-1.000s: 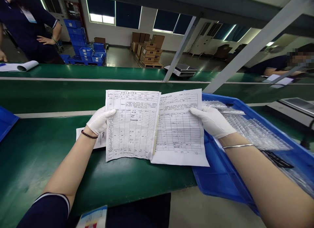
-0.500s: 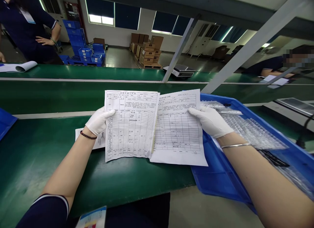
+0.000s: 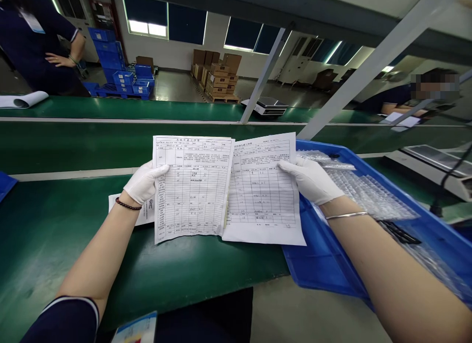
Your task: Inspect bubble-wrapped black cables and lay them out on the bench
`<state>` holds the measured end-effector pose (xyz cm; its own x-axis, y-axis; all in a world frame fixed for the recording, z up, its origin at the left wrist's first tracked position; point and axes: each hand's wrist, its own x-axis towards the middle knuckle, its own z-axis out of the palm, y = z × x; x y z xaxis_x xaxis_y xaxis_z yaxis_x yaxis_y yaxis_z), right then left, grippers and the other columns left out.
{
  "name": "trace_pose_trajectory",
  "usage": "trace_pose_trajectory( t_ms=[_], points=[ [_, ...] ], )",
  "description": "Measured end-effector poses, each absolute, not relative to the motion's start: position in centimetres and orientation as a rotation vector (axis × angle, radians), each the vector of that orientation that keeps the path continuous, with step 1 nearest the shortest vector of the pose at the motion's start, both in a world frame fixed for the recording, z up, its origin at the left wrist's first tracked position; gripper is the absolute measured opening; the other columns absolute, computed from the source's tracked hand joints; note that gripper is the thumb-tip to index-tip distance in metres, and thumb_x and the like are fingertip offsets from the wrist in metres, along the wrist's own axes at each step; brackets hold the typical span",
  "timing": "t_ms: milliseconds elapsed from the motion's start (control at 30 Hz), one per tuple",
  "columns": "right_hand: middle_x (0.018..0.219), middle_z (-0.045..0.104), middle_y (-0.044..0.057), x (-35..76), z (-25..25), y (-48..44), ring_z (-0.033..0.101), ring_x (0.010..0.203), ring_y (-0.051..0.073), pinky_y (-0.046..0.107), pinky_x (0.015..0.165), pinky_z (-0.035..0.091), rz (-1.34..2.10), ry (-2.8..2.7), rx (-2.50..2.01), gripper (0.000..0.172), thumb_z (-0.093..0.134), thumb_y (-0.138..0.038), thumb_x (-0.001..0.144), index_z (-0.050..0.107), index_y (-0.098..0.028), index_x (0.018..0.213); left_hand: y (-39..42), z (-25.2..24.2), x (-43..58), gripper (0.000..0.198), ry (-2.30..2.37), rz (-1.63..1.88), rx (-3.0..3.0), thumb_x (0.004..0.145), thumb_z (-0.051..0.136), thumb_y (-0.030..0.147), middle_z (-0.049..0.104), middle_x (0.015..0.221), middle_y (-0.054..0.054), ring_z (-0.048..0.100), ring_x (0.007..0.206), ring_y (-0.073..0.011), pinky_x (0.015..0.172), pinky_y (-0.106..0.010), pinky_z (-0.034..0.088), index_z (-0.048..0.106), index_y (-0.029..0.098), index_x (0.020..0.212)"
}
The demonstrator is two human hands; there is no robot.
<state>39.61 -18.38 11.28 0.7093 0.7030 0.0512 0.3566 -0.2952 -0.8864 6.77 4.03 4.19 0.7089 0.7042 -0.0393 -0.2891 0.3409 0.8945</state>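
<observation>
My left hand (image 3: 141, 183), in a white glove, is closed on the left edge of a printed form sheet (image 3: 191, 195), thumb on the front. My right hand (image 3: 313, 180), gloved too, pinches the right edge of a second form sheet (image 3: 263, 200). Both sheets carry printed tables with handwriting and are held up side by side. The left sheet overlaps the inner edge of the right one. Behind my left hand, a white printed card or box (image 3: 146, 212) lies on the green bench (image 3: 177, 269), partly covered by the sheet.
At right a blue tray (image 3: 313, 264) holds clear plastic bags (image 3: 372, 195) and black parts (image 3: 403, 233). A scale (image 3: 435, 171) stands beyond it, another (image 3: 271, 106) across the bench. A slanted metal post (image 3: 354, 72) crosses the right side. Two people are across the bench.
The whole view has shifted slightly, so most things sit a little further left. Both hands keep the same hold on the sheets.
</observation>
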Motion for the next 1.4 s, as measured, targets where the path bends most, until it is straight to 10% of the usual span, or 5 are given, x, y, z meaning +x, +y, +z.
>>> trace_pose_trajectory(
  t_ms=[1400],
  points=[
    [0.101, 0.078, 0.009, 40.6, 10.9, -18.6, 0.072, 0.106, 0.032, 0.053, 0.108, 0.053, 0.556, -0.898, -1.649, 0.023, 0.073, -0.034, 0.081, 0.076, -0.018, 0.097, 4.1, 4.0, 6.7, 0.052, 0.488, 0.644, 1.005, 0.08, 0.084, 0.024, 0.064, 0.138, -0.016, 0.06, 0.13, -0.0368, 0.103, -0.043, 0.059, 0.069, 0.015, 0.129]
  ],
)
